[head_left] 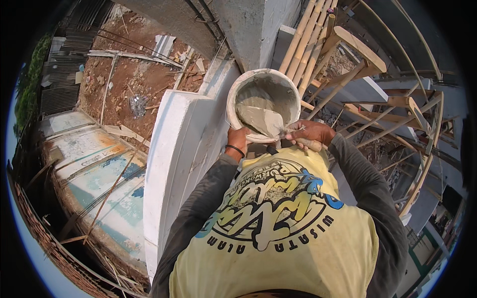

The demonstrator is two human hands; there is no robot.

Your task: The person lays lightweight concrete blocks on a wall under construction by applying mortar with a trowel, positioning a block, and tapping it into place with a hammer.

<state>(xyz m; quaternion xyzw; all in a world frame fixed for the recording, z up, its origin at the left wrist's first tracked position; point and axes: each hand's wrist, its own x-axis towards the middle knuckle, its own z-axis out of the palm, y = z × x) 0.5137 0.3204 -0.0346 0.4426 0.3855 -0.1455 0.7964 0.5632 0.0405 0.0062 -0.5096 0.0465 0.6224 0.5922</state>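
Note:
A round bucket (232,110) with a mortar-crusted rim is tilted in front of my chest. Wet grey mortar (263,93) coats its inside. My left hand (237,138) grips the bucket's near left rim, with a dark band around the wrist. In my right hand (313,133) is a trowel (266,120), its handle wrapped by the fingers. The mortar-covered blade reaches over the near rim into the bucket and lies against the mortar.
A pale block wall (171,134) runs along my left, beside a concrete column (243,35). Bamboo poles (303,44) and a wooden frame (360,49) stand to the right. Far below on the left lie rubble ground (134,74) and a stained roof (99,164).

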